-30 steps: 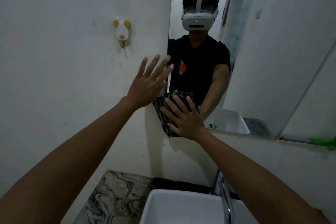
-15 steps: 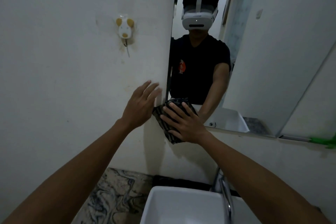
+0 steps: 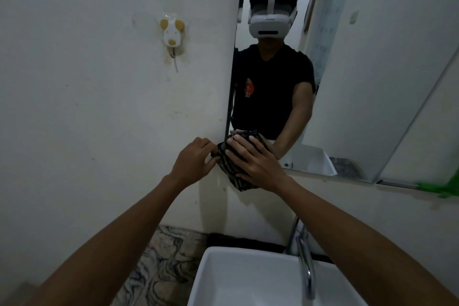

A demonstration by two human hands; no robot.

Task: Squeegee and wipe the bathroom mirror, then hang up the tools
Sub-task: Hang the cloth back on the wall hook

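Below both forearms, a white sink (image 3: 223, 278) with a chrome faucet (image 3: 306, 268) under the right one. Farther out, right hand (image 3: 258, 165) spread flat, pressing a dark striped cloth (image 3: 229, 169) against the wall at the mirror (image 3: 347, 69)'s lower left corner. Left hand (image 3: 195, 164) alongside, fingers pinching the cloth's left edge. Above the left hand, a mouse-shaped wall hook (image 3: 172, 36).

Wall hook (image 3: 172, 36) left of mirror (image 3: 347, 82)
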